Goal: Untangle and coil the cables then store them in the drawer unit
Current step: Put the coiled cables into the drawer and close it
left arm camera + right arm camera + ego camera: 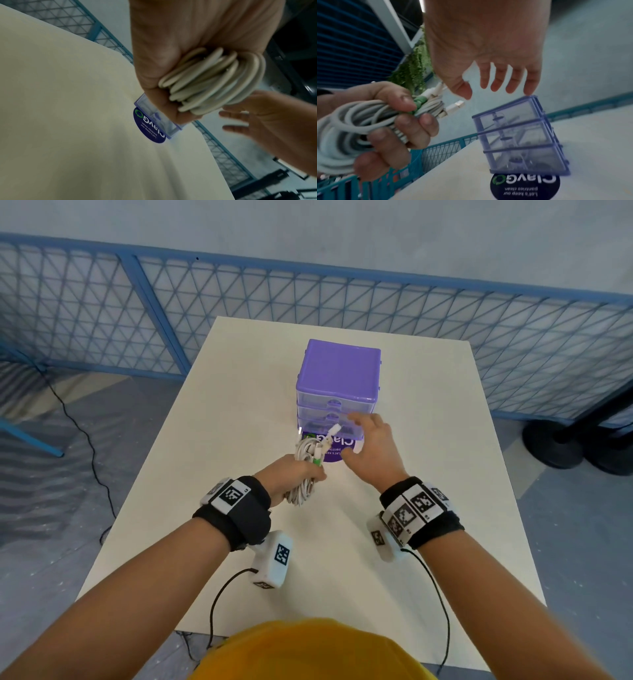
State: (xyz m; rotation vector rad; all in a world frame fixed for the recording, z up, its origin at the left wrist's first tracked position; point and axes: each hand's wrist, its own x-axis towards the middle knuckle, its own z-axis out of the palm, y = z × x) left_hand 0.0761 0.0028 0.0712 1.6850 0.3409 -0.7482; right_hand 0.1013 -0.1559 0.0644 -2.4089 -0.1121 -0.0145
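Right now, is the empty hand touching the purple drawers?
Apart. In the right wrist view, the right hand hangs open with background showing between its fingertips and the drawer unit, though the little finger comes very close.

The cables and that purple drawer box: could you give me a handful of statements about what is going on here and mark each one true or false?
1. The left hand grips a coiled bundle of white cables. True.
2. The right hand is pinching a cable end. False: it holds nothing, its fingers spread near the drawer unit.
3. All three drawers of the drawer unit look pushed in. True.
4. The cables already lie inside a drawer. False: they are in the left hand, off the table.
5. A round dark sticker lies on the table in front of the unit. True.
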